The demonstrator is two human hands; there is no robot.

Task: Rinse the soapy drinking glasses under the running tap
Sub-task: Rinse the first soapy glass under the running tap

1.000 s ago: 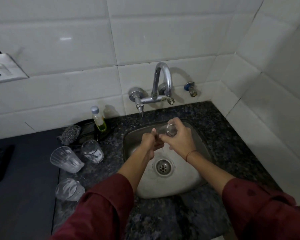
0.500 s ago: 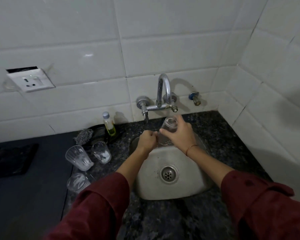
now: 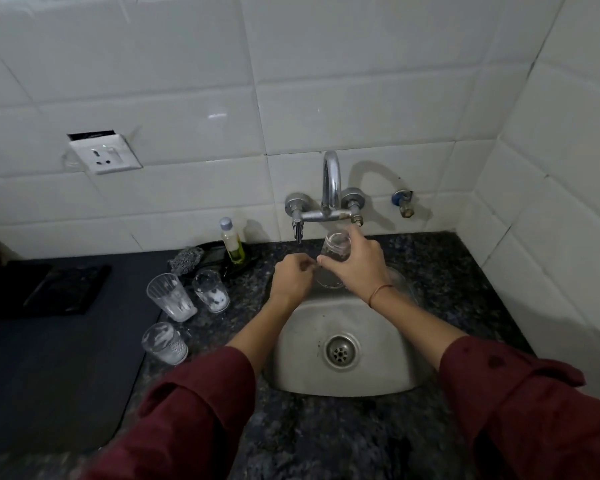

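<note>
My right hand [image 3: 359, 266] grips a clear drinking glass [image 3: 334, 252] held upside down and tilted over the steel sink [image 3: 378, 362], just below the chrome tap [image 3: 329, 192]. My left hand [image 3: 291, 277] is beside the glass's rim with its fingers curled, thumb and fingertips touching the rim edge. Three soapy glasses stand on the granite counter left of the sink: one tall [image 3: 170, 297], one short [image 3: 211, 291], one nearer me [image 3: 164, 342]. I cannot make out a water stream.
A small bottle of yellow liquid [image 3: 232, 242] and a metal scrubber [image 3: 186, 259] sit on a dark tray behind the glasses. A black flat object [image 3: 63, 289] lies far left. A wall socket [image 3: 104, 155] and a small valve [image 3: 404, 202] are on the tiles.
The glass and both hands have risen toward the tap, and the glass has turned bottom up. The camera view has tilted up.
</note>
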